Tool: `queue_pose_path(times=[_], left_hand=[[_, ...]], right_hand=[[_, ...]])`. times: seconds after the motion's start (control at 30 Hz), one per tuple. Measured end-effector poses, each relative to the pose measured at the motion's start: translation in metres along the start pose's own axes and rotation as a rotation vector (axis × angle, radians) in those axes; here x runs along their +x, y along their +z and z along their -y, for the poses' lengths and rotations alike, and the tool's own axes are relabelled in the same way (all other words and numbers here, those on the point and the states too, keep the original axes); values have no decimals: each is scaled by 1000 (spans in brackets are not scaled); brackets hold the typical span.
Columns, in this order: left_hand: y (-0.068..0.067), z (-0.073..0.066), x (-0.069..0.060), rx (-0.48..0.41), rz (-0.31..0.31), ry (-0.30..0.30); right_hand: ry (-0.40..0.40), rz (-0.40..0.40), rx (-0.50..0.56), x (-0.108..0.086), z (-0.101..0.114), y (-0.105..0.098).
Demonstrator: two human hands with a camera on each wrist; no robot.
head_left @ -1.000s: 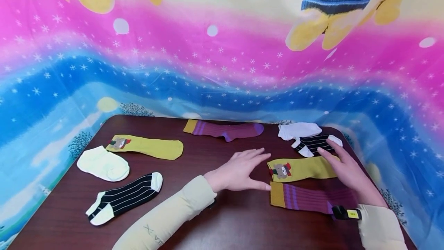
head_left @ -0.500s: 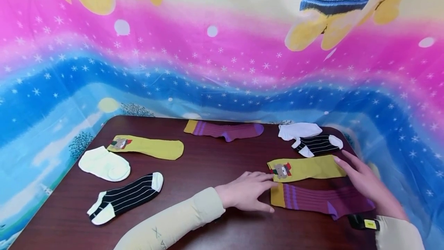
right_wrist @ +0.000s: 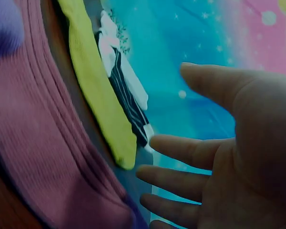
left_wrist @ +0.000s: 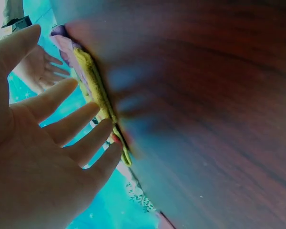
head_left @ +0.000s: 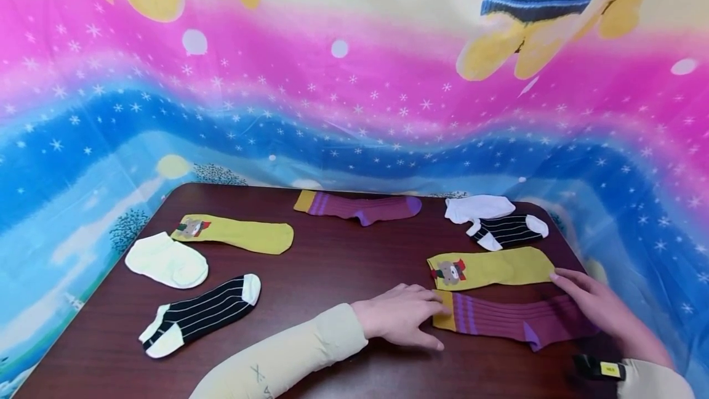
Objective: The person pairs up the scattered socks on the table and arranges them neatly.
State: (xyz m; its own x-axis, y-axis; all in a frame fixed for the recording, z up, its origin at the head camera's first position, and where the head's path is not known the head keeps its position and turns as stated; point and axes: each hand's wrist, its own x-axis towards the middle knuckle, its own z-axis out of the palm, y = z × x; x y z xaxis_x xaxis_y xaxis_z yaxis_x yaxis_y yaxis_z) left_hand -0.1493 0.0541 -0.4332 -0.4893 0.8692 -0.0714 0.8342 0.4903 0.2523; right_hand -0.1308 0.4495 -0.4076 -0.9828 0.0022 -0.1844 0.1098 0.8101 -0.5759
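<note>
A purple sock (head_left: 498,314) with a mustard cuff lies flat at the right front, its cuff toward the left. My left hand (head_left: 400,316) is at that cuff, fingers extended; whether they touch it I cannot tell. Over the toe end is my right hand (head_left: 606,310), fingers spread in the right wrist view and holding nothing. Just behind lies a yellow sock (head_left: 493,268) with a bear figure. In the right wrist view the purple sock (right_wrist: 47,138) and yellow sock (right_wrist: 97,90) lie side by side.
Behind are a white sock (head_left: 479,208) and a black striped sock (head_left: 506,231). Another purple sock (head_left: 365,208) lies at the back edge. On the left are a yellow sock (head_left: 238,234), a white sock (head_left: 166,261) and a black striped sock (head_left: 207,313). Printed cloth (head_left: 343,109) surrounds the table.
My left hand has moved down and right to the purple sock's cuff. My right hand has moved right and toward the front, from over the yellow sock to the purple sock's toe end.
</note>
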Motion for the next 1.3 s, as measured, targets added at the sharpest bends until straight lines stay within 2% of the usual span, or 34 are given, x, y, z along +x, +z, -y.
queue_pose_path(times=[0.13,0.33,0.5,0.9,1.13,1.3], left_hand=[[-1,-1,1,34,6,-1],[-4,-4,1,120,-39,-10],[-6,-5,4,118,-46,-26],[-9,-10,15,150,-3,-106],[-5,-11,21,178,-7,-150],[-4,-10,23,166,-18,-171]], right_hand=[[-11,-15,-25,-2,-8,1],[-46,-22,-73,-4,-16,3],[-98,-34,-104,-3,-19,5],[-83,-41,-109,2,-24,9],[-74,-51,-126,1,-26,11],[-54,-71,-135,3,-27,13]])
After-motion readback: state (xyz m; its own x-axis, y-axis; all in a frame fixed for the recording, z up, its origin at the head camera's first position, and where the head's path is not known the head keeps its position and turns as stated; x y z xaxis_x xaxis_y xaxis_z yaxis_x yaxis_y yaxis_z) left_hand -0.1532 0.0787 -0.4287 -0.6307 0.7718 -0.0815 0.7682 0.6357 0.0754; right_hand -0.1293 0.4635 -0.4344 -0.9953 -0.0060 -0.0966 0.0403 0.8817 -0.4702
